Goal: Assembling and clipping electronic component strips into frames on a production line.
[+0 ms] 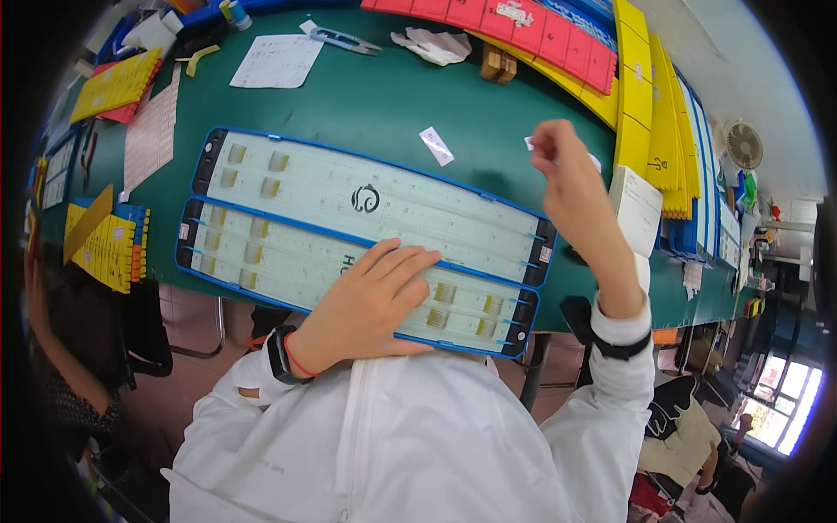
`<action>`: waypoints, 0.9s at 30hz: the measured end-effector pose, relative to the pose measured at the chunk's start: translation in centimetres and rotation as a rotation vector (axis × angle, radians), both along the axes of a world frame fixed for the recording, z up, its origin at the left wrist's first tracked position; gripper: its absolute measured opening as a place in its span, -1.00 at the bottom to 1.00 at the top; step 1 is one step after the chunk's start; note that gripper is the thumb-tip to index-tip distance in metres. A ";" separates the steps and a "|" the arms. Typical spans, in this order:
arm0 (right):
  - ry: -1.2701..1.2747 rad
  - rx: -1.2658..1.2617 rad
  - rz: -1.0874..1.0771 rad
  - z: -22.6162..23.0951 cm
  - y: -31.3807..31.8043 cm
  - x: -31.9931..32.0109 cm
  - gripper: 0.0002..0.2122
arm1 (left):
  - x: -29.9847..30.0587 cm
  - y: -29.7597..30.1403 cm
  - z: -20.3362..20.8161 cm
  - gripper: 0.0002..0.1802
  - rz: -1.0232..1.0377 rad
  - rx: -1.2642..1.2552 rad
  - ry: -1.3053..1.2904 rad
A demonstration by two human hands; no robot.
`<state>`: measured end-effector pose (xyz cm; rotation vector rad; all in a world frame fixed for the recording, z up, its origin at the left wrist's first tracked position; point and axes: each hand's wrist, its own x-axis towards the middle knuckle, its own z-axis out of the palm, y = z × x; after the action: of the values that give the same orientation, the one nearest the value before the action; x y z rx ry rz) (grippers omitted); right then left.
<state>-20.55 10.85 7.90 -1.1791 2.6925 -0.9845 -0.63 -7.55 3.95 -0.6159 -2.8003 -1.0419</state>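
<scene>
In front of me lie two long, shallow, blue-rimmed panels, side by side and tilted down to the right: a far panel [418, 191] and a near panel [305, 253]. Both have pale translucent faces, black end pieces and small olive-brown patches. Whether they are two cases or halves of one I cannot tell. My left hand [370, 301] rests flat across the near panel, fingers stretched toward the far one. Raised over the table beyond the panels' right end is my right hand [567, 170], fingers curled together. Whatever they hold, if anything, is hidden. A white scrap [529, 143] shows beside its fingertips.
A small white label [436, 146] lies beyond the panels. Farther back are thread snips [344, 40], a paper sheet [277, 61], crumpled paper [432, 45] and a small brown block [499, 64]. Red strips [514, 39], yellow boards [634, 87] and an open notebook [639, 209] border the right.
</scene>
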 end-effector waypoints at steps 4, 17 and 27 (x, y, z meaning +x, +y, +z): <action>-0.100 0.069 -0.050 3.3 1.4 6.6 -0.63 | 1.1 -0.4 -0.1 -0.44 0.031 -0.033 0.007; -0.022 0.300 -0.108 -1.3 3.3 11.2 -0.62 | -0.8 5.6 -0.1 -0.37 -0.055 -0.033 0.010; -0.001 0.354 -0.320 -2.3 12.2 4.8 -0.46 | -1.0 6.1 -0.9 -0.46 0.002 -0.062 -0.004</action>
<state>-15.80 23.10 5.62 -0.7008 2.9458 -0.4902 -1.62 -1.45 3.01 -0.6180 -2.8460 -0.9600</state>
